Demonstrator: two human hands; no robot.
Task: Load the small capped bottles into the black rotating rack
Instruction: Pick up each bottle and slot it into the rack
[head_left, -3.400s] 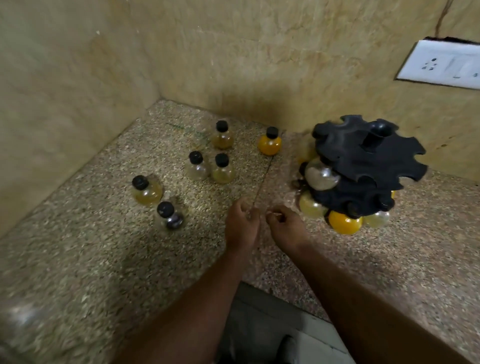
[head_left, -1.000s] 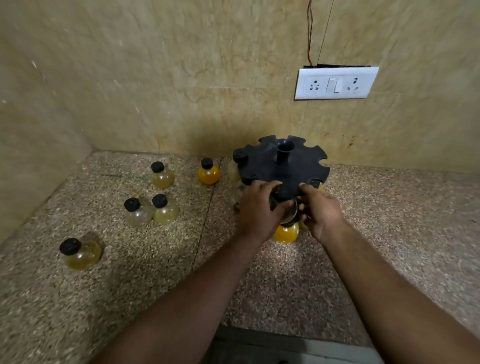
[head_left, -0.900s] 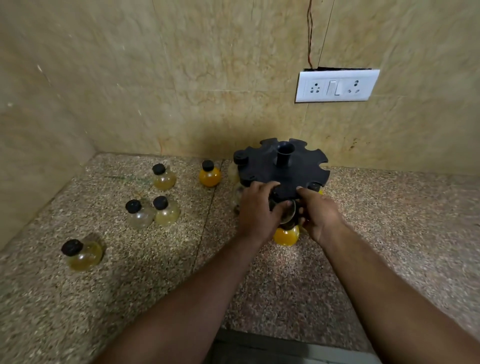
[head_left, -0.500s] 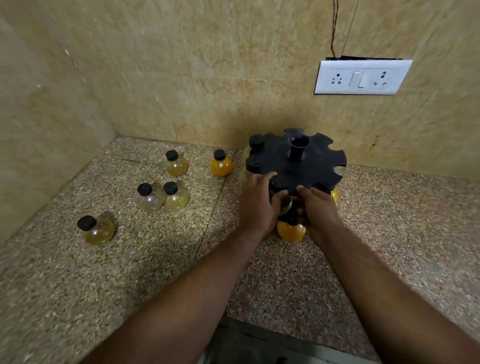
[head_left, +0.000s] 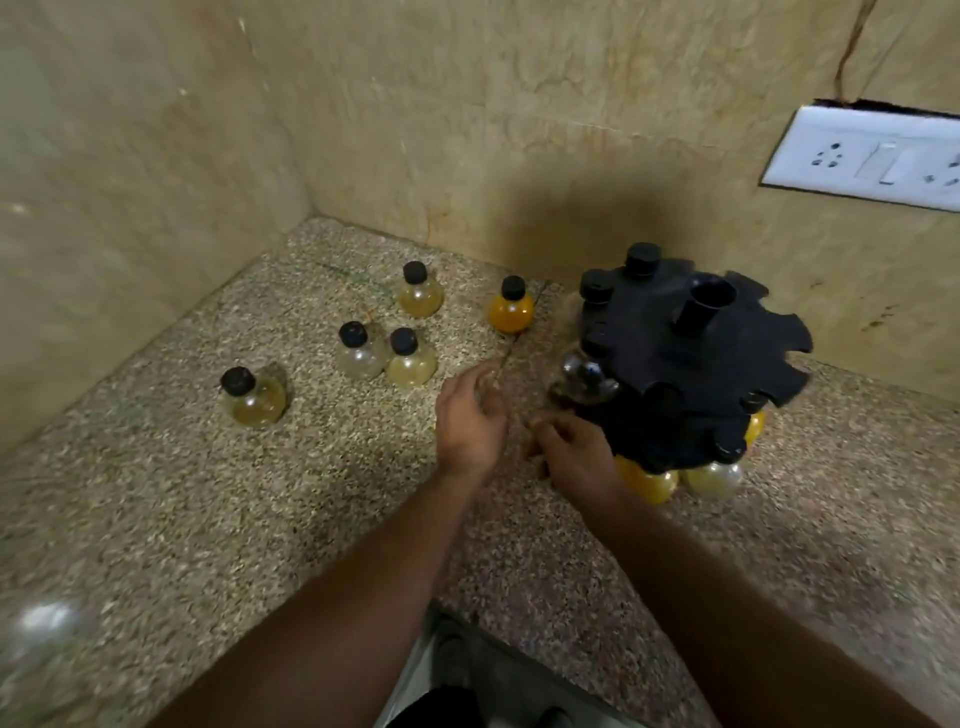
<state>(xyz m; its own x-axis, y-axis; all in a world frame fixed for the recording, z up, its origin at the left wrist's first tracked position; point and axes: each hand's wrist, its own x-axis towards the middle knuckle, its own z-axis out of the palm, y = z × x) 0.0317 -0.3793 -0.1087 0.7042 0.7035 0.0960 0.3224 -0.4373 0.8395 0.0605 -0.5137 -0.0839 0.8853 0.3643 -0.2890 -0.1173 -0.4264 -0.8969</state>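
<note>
Head view: both hands (head_left: 470, 423) empty beside the rack (head_left: 680, 364)

Speckled granite counter (head_left: 156, 519) in a beige stone-tiled corner (head_left: 415, 104), white switch-and-socket plate (head_left: 865, 158) at right.

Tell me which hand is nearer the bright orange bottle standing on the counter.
Left. The left hand hovers just in front of the bright orange bottle, while the right hand sits farther back, beside the black rack.
</note>
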